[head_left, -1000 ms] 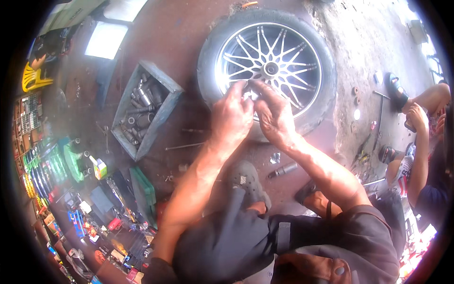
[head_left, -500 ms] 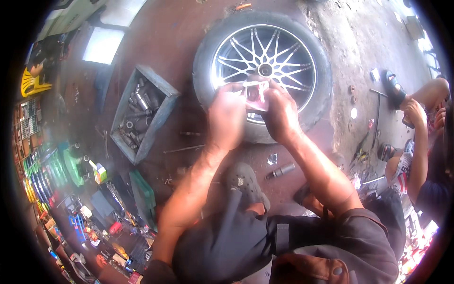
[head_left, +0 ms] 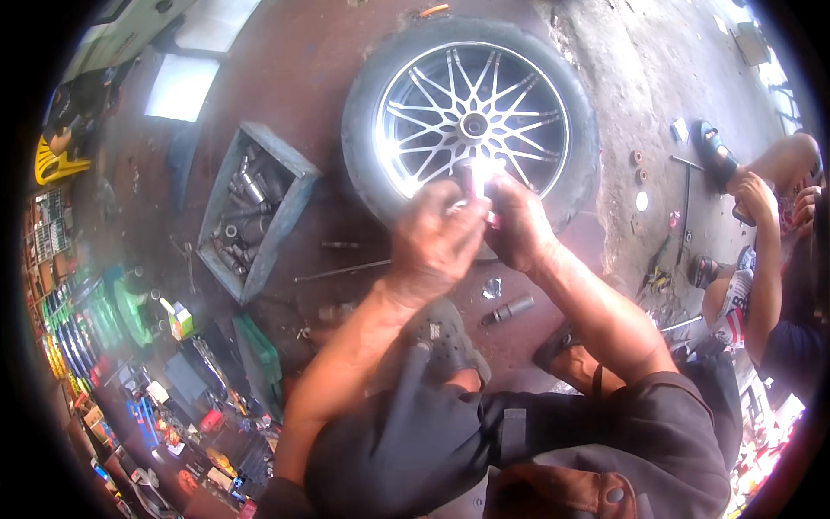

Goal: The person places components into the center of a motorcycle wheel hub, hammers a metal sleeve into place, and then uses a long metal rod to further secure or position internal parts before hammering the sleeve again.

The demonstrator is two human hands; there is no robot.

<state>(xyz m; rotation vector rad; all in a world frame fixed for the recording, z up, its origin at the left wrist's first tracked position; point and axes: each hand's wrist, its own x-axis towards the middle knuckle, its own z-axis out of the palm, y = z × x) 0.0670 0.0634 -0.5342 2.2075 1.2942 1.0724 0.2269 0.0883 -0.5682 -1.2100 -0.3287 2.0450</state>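
A car wheel with a silver multi-spoke rim lies flat on the reddish floor ahead of me. Both my hands are raised together over its near edge. My left hand and my right hand pinch a small bright object between their fingertips; glare washes it out, so I cannot tell what it is. My knees and dark shorts fill the lower part of the view.
A grey wooden box of sockets and metal tools sits left of the wheel. A socket and thin rods lie on the floor near my foot. Another person crouches at the right. Shelves of colourful goods line the left.
My hands have lifted slightly off the tyre and drawn closer together, and the small object between them now catches bright light. The view has shifted a little, and the wheel now sits higher and further right.
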